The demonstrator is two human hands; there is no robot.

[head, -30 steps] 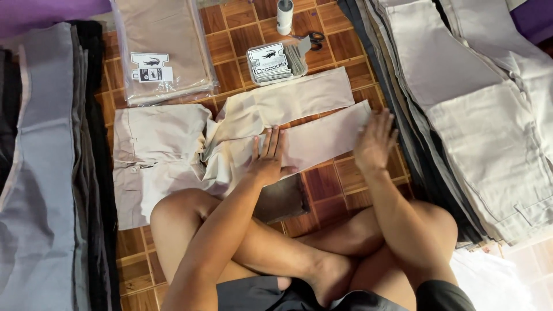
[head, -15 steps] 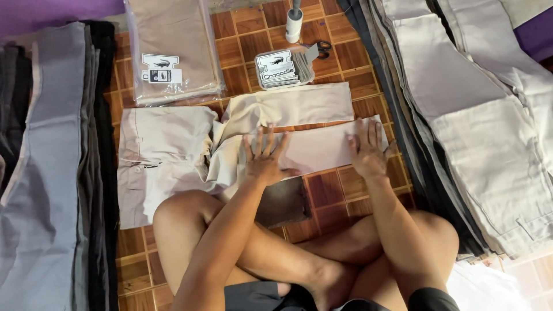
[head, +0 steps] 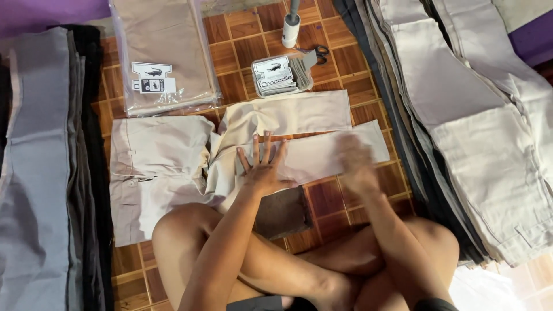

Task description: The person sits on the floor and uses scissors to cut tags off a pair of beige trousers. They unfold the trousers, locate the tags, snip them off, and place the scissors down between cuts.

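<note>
On the far left lies one long stack of folded trousers (head: 34,173) in grey and dark tones; how many pieces it has I cannot count, only many layered edges show. Next to it, on the wooden tile floor (head: 340,201), is one pair of beige trousers (head: 155,167) spread flat, its waist part to the left and its two legs going to the right, one leg above the other. Above the waist part lies one clear plastic bag (head: 164,52) with a folded beige garment inside and one white card label on it. The person sits cross-legged, two bare knees in view, with one dark flat piece (head: 285,212) on the floor just before the legs. The left hand (head: 262,164) rests flat on the lower trouser leg, its five fingers spread open and pressing the cloth, so its grip holds nothing. Above the upper leg there is one small bundle of grey paper tags (head: 279,75), one white roller-like tool (head: 291,26) standing near it, and one pair of scissors (head: 317,53) just beside the bundle. The right hand (head: 357,167) is over the far end of the lower leg, but it is blurred, so I cannot tell if its grip is open or pressed together. On the right lies one more long overlapped row of trousers (head: 461,115), dark ones at its left edge and light beige ones further right; their number I cannot tell.
</note>
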